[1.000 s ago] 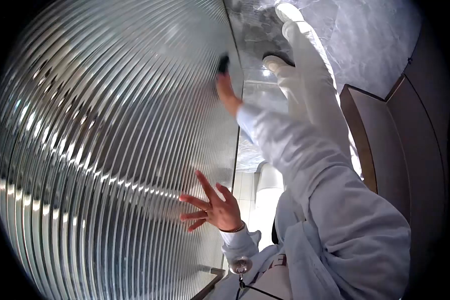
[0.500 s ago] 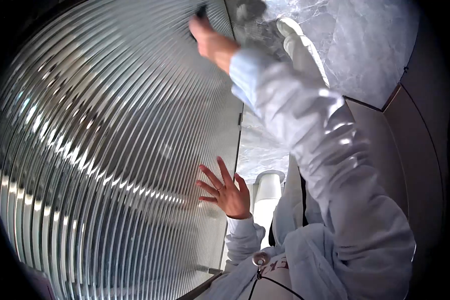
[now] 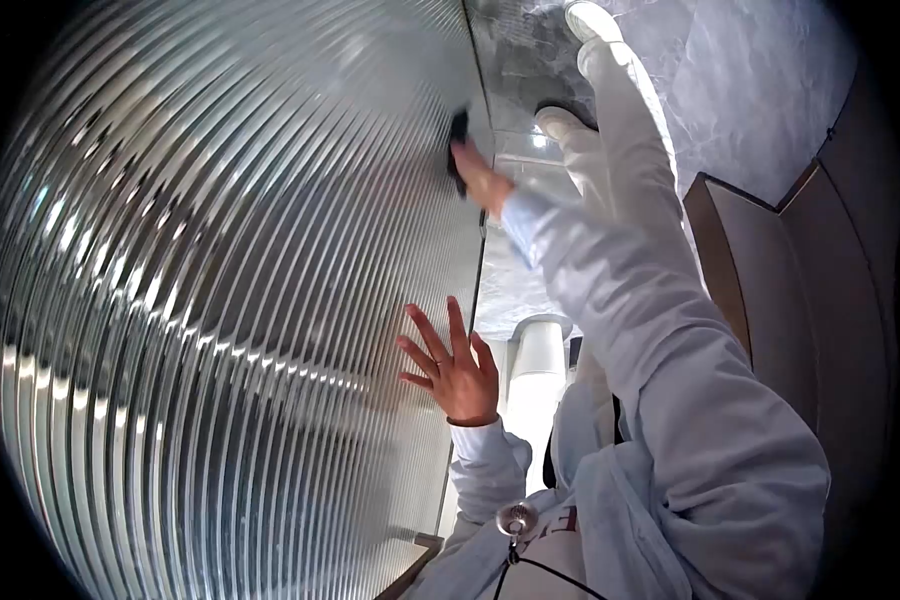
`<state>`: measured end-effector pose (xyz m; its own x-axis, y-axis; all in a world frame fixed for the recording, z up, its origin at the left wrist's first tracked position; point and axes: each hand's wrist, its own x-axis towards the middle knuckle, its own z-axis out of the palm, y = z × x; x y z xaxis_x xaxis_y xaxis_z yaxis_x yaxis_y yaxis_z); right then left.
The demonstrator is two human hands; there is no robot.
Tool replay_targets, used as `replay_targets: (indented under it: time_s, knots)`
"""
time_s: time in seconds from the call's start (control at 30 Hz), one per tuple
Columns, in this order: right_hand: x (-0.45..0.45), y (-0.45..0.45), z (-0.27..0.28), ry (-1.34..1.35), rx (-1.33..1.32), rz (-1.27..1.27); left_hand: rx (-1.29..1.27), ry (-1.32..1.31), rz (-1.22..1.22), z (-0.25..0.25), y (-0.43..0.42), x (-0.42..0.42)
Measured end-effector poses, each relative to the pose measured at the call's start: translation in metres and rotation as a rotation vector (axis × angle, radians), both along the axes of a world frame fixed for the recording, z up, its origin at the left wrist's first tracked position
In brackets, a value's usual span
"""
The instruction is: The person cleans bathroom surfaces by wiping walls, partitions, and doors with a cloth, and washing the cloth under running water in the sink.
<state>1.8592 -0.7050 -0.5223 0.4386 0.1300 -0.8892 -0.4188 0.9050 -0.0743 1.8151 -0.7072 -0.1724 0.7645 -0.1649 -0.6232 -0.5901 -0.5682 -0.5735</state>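
Note:
A large ribbed glass panel (image 3: 260, 300) fills the left side of the view. My right hand (image 3: 482, 180), at the end of a pale sleeve, reaches to the panel's edge. Its fingers are closed on a dark object (image 3: 458, 150), narrow and black from this side; blur hides its exact kind. The object lies at or against the glass. Lower down, my left hand (image 3: 462, 380) has its fingers spread wide beside the glass. It holds nothing; whether its fingers touch the panel I cannot tell.
Grey marbled floor (image 3: 740, 90) lies beyond the panel's edge. My legs in white trousers (image 3: 625, 130) and light shoes stand on it. A white tapered cylinder (image 3: 538, 365) is behind my left hand. At right, a low angled partition (image 3: 760, 260) borders the floor.
My right hand has moved down and to the right with the dark object, toward the glass edge. My left hand is nearly still, slightly higher. A second shoe now shows.

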Motion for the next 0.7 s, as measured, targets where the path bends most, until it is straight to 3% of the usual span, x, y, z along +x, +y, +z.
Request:
replay_targets:
  time_s: [0.1, 0.17, 0.23, 0.37, 0.43, 0.57, 0.6, 0.7]
  knots:
    - [-0.044, 0.036, 0.088, 0.319, 0.137, 0.172, -0.25, 0.037, 0.202, -0.001, -0.008, 0.003]
    - [-0.08, 0.067, 0.114, 0.299, 0.178, 0.34, -0.315, 0.09, 0.322, 0.004, -0.013, 0.0]
    - [-0.092, 0.057, 0.15, 0.232, 0.315, 0.234, -0.394, 0.081, 0.349, 0.008, -0.011, -0.004]
    - [-0.1, 0.032, 0.162, 0.163, 0.442, 0.457, -0.688, 0.067, 0.374, 0.01, 0.012, -0.025]
    - [-0.095, 0.016, 0.169, 0.184, 0.497, 0.504, -0.969, 0.037, 0.353, 0.011, 0.022, -0.036]
    - [-0.08, -0.038, 0.17, -0.007, 0.434, 0.276, -1.189, -0.005, 0.328, 0.04, 0.008, -0.04]
    - [-0.075, -0.055, 0.164, -0.21, 0.467, 0.233, -1.238, -0.014, 0.288, 0.043, 0.007, -0.038]
    - [-0.037, -0.124, 0.246, -0.274, 0.238, 0.239, -1.438, -0.061, 0.175, 0.068, -0.003, -0.037]
